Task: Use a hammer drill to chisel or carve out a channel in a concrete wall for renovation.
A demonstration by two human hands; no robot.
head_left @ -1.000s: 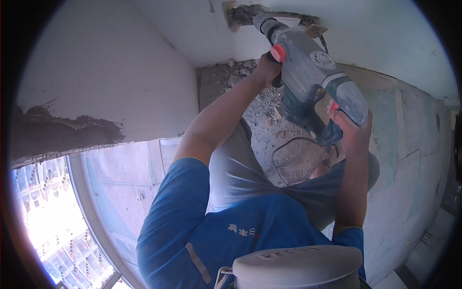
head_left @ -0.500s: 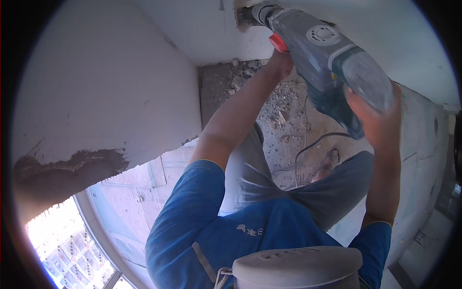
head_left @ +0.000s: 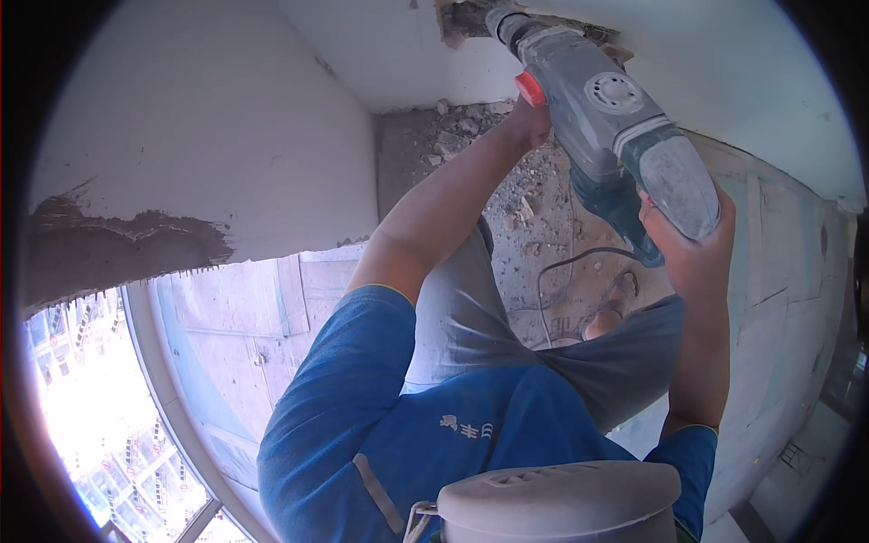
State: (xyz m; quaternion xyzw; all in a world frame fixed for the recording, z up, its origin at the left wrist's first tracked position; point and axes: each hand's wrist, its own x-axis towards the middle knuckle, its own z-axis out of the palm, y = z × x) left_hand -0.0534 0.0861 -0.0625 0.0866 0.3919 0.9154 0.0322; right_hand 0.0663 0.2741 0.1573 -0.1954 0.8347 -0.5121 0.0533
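A dusty grey and dark-green rotary hammer drill (head_left: pixel 602 104) slants from the upper middle down to the right. Its front end points at a rough, broken hole (head_left: pixel 466 23) in the white wall; whether the bit touches the wall is hidden. Below the red knob (head_left: pixel 530 89) on the tool's side, my left hand (head_left: pixel 532 125) is closed, apparently around the side handle, its fingers mostly covered by the tool body. My right hand (head_left: pixel 695 249) wraps the rear grip under the motor housing. A dark power cord (head_left: pixel 579 260) hangs from the tool's lower end.
Broken masonry rubble (head_left: pixel 471 136) lies on the floor along the wall's foot. At the left a grey wall panel (head_left: pixel 208 136) ends in a ragged lower edge. Bright windows (head_left: pixel 118 407) stand at the lower left. My foot (head_left: pixel 615 308) is beside the cord.
The drill's rear end and my right hand have shifted left in the picture. More of the broken hole shows around the tool's front. Both hands keep their hold.
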